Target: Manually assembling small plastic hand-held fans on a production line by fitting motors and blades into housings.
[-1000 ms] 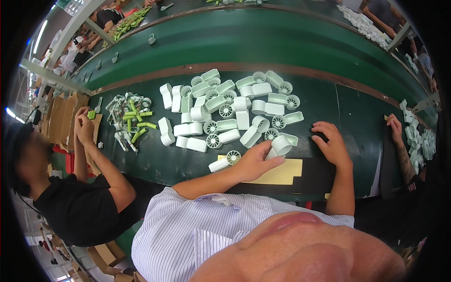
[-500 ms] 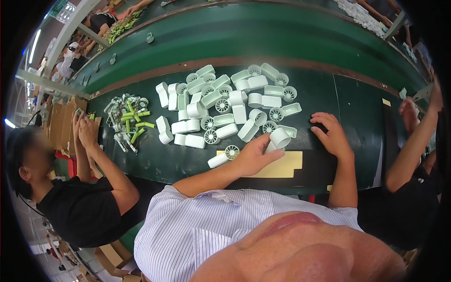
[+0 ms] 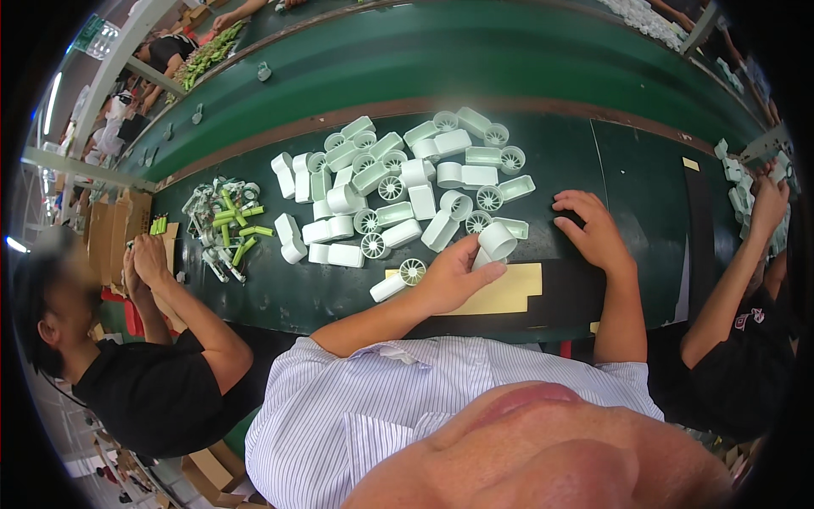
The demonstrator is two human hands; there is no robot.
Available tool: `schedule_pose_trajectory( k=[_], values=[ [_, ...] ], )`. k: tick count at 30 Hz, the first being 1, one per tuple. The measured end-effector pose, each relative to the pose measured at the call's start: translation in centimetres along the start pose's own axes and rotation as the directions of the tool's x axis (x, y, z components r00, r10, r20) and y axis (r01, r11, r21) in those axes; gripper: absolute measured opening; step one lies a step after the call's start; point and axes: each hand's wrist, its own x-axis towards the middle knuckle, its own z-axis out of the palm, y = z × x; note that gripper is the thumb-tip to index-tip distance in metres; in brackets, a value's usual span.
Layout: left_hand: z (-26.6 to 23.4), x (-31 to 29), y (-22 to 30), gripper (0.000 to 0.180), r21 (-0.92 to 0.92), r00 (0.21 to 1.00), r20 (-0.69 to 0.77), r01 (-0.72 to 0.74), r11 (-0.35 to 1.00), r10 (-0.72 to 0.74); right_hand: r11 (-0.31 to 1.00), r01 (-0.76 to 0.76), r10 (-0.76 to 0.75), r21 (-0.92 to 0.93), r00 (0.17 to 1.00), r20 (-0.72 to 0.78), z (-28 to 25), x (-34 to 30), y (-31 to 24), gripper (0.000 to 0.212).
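My left hand (image 3: 449, 278) grips a pale green plastic fan housing (image 3: 498, 241), with its round open ring turned up above the thumb. Part of this piece is hidden by the fingers. Off to the right, my right hand (image 3: 596, 235) holds nothing; its fingers are apart and bent over the dark green table. Several similar fan housings (image 3: 472, 176) lie loosely ahead, some with spoked round grilles showing, others with the smooth side up. One separate fan housing (image 3: 387, 288) rests beside my left wrist.
Yellow sheet (image 3: 517, 293) on a black mat (image 3: 568, 293) at the near edge. Left, a pile of green cylindrical cells with wired parts (image 3: 229, 222). A co-worker (image 3: 144, 382) sits left, another (image 3: 733, 339) right. A green raised ledge (image 3: 475, 59) runs behind.
My hands stay nearly in place, the left still holding the housing. The view has shifted slightly. The right co-worker's arm has moved to a pile of pale green parts.
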Motion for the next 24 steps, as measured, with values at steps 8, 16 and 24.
schedule_pose_trajectory(
  k=[8, 16, 24],
  values=[
    [0.2, 0.2, -0.2, 0.035, -0.023, 0.999, -0.028, -0.035, 0.999, 0.035, 1.000, 0.004, -0.004, -0.024, 1.000, 0.003, -0.1, 0.0, -0.2, 0.021],
    [0.2, 0.4, -0.5, 0.036, -0.061, 0.999, -0.025, -0.024, 0.998, 0.023, 0.999, 0.017, -0.016, -0.038, 1.000, 0.007, -0.1, 0.2, 0.1, 0.021],
    [-0.3, 0.6, -1.4, 0.041, 0.186, 0.987, -0.082, -0.118, 0.975, 0.135, 0.998, 0.011, -0.011, -0.055, 1.000, 0.010, 0.2, 0.1, -0.2, 0.021]
  ],
)
